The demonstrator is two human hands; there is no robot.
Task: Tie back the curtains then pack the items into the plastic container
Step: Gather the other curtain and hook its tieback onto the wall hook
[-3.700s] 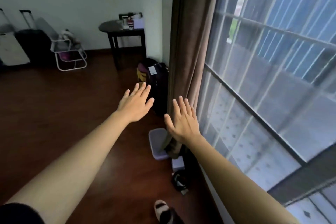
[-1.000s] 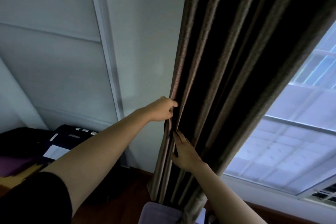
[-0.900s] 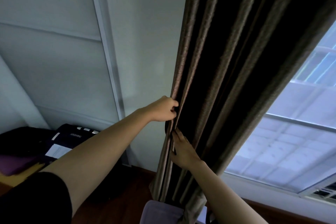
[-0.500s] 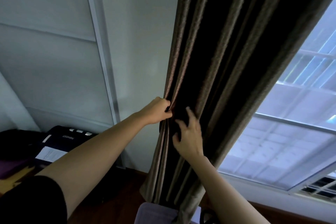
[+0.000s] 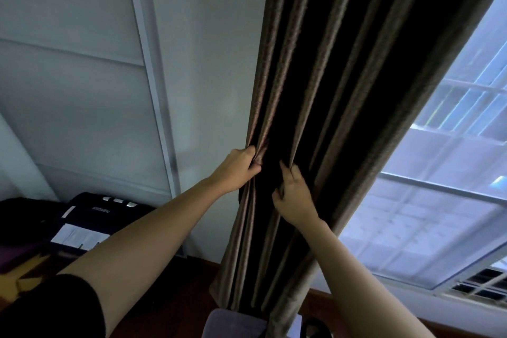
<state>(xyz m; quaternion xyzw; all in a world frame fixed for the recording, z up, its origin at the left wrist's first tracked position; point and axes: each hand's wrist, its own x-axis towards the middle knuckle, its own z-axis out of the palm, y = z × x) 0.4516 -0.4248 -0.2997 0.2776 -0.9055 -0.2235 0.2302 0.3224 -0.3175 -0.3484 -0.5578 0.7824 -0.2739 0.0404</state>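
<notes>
A dark brown pleated curtain (image 5: 323,68) hangs in folds from the top of the view down to the floor, between a pale wall and a window. My left hand (image 5: 237,170) grips the curtain's left edge folds at mid height. My right hand (image 5: 292,192) is just to the right and slightly lower, its fingers curled round an inner pleat. A pale purple plastic container (image 5: 233,324) shows at the bottom edge, partly hidden behind the curtain's hem.
The window (image 5: 428,200) with a white frame and bars fills the right side. A dark suitcase (image 5: 93,217) with a white label stands at the lower left against the wall (image 5: 82,90). Brown wooden floor lies below.
The view has swung up from the floor to the curtain since the oldest frame, and both hands took hold of it. In the last half second my right hand rose and curled round a pleat.
</notes>
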